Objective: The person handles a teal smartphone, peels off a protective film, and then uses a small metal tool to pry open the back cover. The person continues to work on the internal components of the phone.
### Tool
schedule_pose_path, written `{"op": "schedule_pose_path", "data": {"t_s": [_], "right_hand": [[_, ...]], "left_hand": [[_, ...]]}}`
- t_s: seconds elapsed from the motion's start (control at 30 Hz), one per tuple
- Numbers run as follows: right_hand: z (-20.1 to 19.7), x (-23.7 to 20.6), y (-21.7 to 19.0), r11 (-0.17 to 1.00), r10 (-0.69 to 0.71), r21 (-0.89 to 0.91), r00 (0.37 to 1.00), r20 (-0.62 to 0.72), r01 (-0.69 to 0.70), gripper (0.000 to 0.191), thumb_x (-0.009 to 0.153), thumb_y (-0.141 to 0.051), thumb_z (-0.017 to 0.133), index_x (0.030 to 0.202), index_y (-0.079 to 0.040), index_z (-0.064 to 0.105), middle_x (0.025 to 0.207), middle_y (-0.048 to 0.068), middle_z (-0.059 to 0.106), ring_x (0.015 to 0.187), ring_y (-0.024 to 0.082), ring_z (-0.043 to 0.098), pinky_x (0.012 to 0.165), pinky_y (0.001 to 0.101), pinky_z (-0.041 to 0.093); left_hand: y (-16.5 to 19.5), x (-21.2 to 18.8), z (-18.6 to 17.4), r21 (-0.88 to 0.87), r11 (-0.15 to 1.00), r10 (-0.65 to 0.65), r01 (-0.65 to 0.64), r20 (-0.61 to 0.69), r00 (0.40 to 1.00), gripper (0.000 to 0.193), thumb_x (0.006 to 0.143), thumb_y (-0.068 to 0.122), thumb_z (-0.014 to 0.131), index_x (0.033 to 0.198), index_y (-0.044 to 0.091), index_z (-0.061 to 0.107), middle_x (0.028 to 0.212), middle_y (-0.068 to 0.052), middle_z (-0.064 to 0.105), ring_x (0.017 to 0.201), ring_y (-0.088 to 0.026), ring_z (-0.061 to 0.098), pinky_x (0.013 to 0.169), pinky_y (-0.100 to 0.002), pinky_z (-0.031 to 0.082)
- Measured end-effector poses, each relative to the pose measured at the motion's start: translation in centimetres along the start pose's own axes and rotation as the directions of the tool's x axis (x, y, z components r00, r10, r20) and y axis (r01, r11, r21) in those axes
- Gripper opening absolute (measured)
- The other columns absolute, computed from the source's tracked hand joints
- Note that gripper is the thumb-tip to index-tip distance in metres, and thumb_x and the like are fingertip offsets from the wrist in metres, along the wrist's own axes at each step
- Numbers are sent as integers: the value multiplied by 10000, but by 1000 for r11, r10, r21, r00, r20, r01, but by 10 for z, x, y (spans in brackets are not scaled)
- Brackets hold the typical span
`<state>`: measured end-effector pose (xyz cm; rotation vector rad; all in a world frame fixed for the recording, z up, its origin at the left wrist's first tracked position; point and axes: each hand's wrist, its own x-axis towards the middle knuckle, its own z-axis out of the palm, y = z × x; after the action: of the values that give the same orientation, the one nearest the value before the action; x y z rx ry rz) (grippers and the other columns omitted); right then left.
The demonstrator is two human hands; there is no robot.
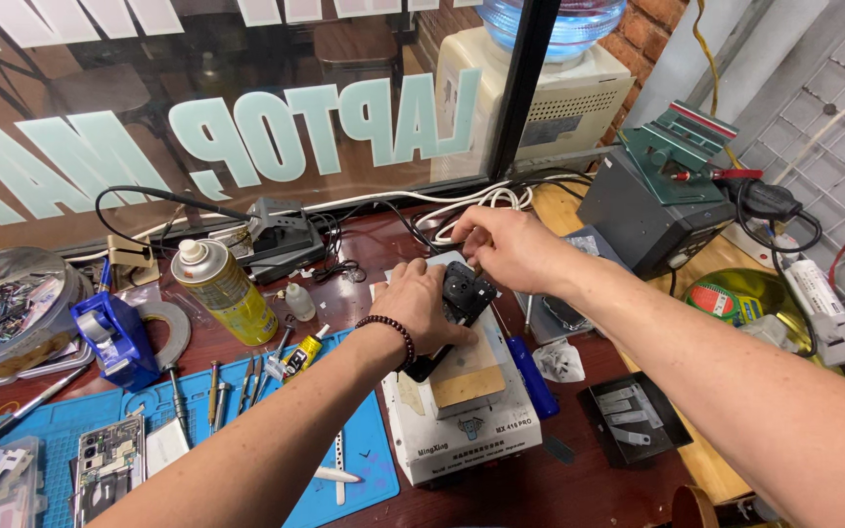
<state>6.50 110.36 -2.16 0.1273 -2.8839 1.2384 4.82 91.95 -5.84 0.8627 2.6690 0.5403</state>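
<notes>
My left hand (418,305), with a dark bead bracelet on the wrist, presses down on a black phone (454,318) that lies on the tan plate of a white heating machine (462,401). My right hand (511,246) reaches in from the right and pinches a small tool or part at the phone's far top edge, by its camera block. What the fingers pinch is too small to make out.
A yellow spray can (222,288), a blue tape dispenser (114,337), a small glue tube and several screwdrivers lie on the blue mat (344,440) at left. A grey box with a green clamp (662,196), a black parts tray (633,416) and cables sit at right.
</notes>
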Motion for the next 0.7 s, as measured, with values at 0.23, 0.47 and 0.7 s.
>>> {"op": "schedule_pose_path", "data": {"t_s": [0.23,0.47,0.7], "right_hand": [[0,6,-5,935,1,-354,1000,-9,-4,166,898,-164,687,1045,-107,741,949,128,769,920,281,729,830,399,564],[-9,13,1,943,-36,-330,998,57,52,174,828,-146,712,988,-103,762,943,108,779,910,241,742,821,381,574],[-9,16,3,932,-209,-259,959,191,255,168,920,-155,679,1049,-99,769,953,84,779,877,209,729,792,356,558]], "left_hand": [[-2,1,6,-15,1000,-16,16,-7,1000,894,541,506,938,1232,34,623,1300,-124,557,1336,-314,452,1069,-528,434],[-2,4,10,18,999,-46,46,10,999,925,538,530,936,1272,65,620,1340,-114,535,1360,-311,438,1084,-555,412],[2,4,12,18,997,-74,74,-3,997,931,518,515,936,1294,107,624,1322,-83,559,1347,-283,459,1105,-552,397]]}}
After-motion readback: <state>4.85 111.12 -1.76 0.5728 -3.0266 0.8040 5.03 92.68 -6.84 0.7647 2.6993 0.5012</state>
